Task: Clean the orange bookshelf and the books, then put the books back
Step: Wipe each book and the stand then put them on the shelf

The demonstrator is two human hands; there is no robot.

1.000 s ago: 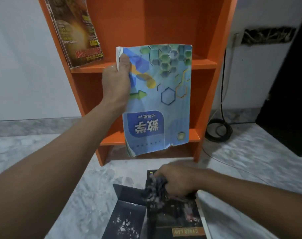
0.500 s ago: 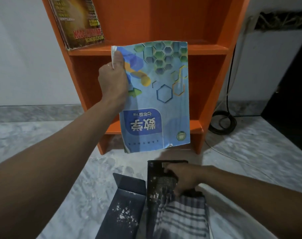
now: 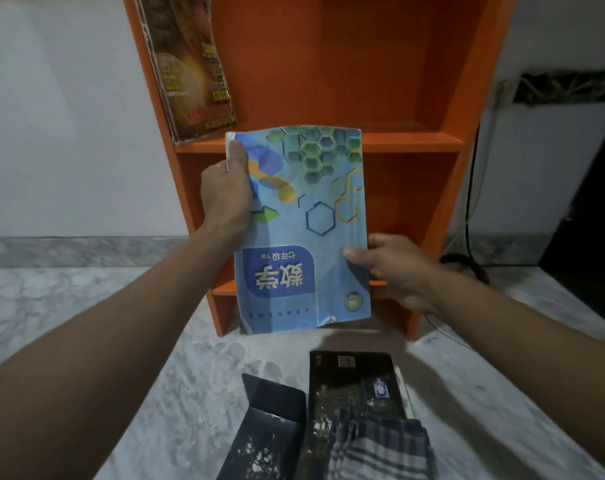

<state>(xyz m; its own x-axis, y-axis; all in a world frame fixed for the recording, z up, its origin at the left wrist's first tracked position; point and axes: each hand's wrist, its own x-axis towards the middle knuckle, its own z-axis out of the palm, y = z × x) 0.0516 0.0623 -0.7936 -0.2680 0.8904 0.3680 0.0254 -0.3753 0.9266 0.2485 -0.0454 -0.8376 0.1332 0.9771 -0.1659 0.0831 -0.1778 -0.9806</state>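
Blue book point(image 3: 304, 233) held upside down before orange bookshelf point(image 3: 346, 81).
Left hand point(image 3: 226, 195) clamped on its top-left corner; right hand point(image 3: 394, 268) pinching its right edge; checked cloth point(image 3: 380, 448) lies on dark book point(image 3: 349, 382).

**Colours and patterns in view**

The bookshelf point(image 3: 391, 81) is plain orange. The book point(image 3: 304, 237) has a light blue cover with green and blue hexagons. The cloth point(image 3: 380, 448) is grey-and-white checked. The floor point(image 3: 86, 306) is grey-white marble, and the dark book point(image 3: 349, 382) on it is black with white specks.
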